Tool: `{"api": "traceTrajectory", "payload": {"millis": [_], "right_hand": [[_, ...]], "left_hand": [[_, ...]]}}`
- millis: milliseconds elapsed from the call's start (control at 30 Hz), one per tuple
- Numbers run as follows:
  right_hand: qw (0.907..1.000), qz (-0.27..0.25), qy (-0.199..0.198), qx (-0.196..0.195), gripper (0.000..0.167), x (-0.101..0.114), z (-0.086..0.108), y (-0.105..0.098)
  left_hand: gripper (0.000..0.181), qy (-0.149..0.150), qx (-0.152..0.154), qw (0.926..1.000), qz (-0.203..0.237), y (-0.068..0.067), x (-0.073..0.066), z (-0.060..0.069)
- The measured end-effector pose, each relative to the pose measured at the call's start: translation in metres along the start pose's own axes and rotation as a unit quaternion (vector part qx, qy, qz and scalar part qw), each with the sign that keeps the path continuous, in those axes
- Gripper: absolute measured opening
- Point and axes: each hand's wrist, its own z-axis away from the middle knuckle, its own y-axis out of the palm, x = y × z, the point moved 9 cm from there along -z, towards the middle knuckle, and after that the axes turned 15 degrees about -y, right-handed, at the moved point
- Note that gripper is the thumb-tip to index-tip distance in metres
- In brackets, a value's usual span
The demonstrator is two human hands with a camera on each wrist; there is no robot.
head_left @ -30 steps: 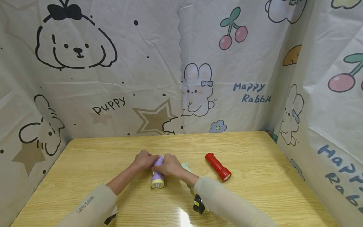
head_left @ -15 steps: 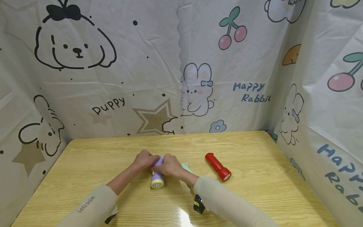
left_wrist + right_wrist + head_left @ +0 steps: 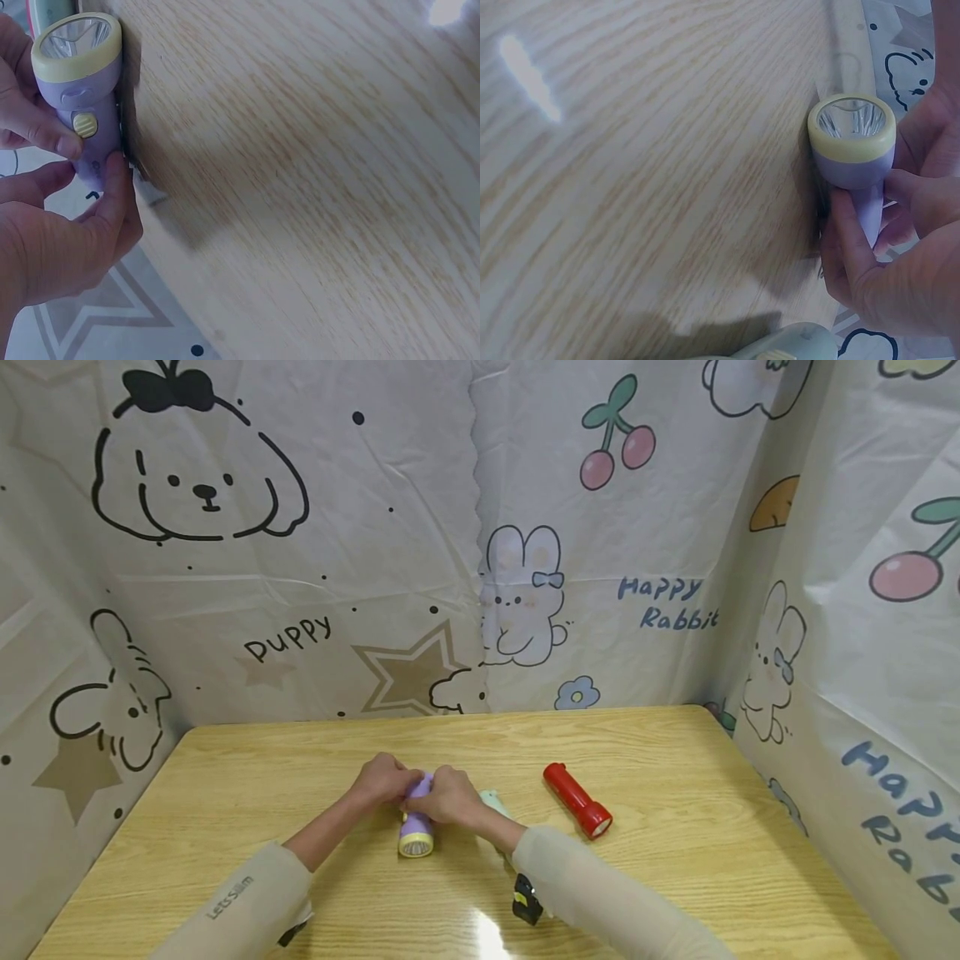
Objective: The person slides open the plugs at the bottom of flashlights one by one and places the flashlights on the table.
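A purple flashlight [image 3: 417, 826] with a yellow rim lies mid-table, its lens toward the person. From the left, my left hand [image 3: 384, 781] grips its rear part; in the left wrist view that hand [image 3: 71, 240] has thumb and fingers on either side of the purple body [image 3: 94, 146]. My right hand [image 3: 444, 795] pinches the body from the other side. In the right wrist view the right hand [image 3: 892, 255] has its fingers around the barrel below the yellow rim [image 3: 853, 146]. A yellow switch [image 3: 85, 124] faces up beside the right thumb.
A red flashlight [image 3: 577, 801] lies on the wooden table [image 3: 675, 877] at the right. A pale green flashlight [image 3: 492, 802] is partly under the right forearm. Patterned cloth [image 3: 405, 527] stands behind the table and along both sides.
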Motion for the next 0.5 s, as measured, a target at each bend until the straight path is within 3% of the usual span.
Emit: {"api": "traceTrajectory", "payload": {"millis": [500], "right_hand": [[0.9997,-0.005,-0.016,0.019,0.045,0.0001,0.0019,-0.0002]], "left_hand": [[0.032,0.020,0.012,0.9997,0.002,0.0005,-0.0019,-0.0004]]}}
